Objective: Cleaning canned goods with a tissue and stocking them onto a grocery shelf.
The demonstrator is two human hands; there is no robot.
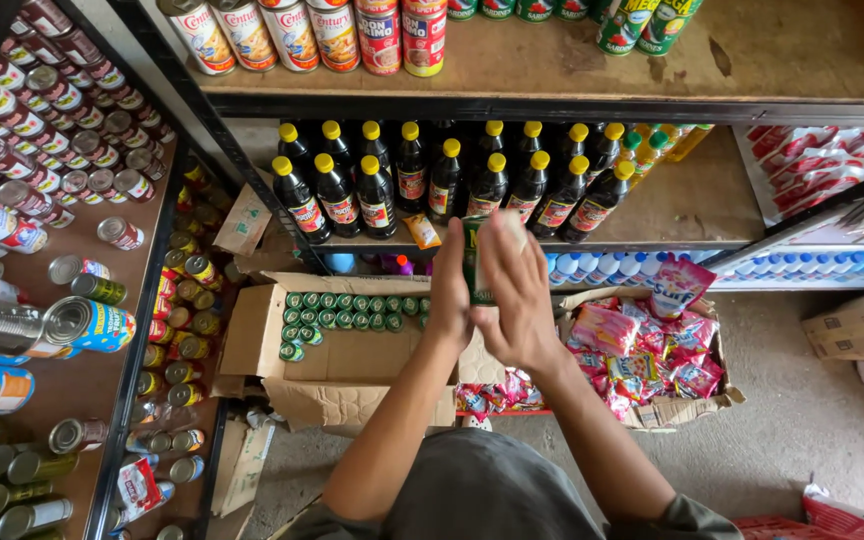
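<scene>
From my feed, both hands are up over the open cardboard box [352, 350] of green cans: left hand [449, 290] and right hand [514, 295] pressed flat around 1 green can [474, 262], in front of the dark sauce bottles [432, 185].

Cans [352, 310] lie in box [252, 340], left of sachet box [687, 405].

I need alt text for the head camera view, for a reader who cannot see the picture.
Seen from above, a person's left hand and right hand hold a green can between them, in front of shop shelves. Below stands an open cardboard box with rows of green cans. Dark bottles with yellow caps fill the shelf behind.
</scene>
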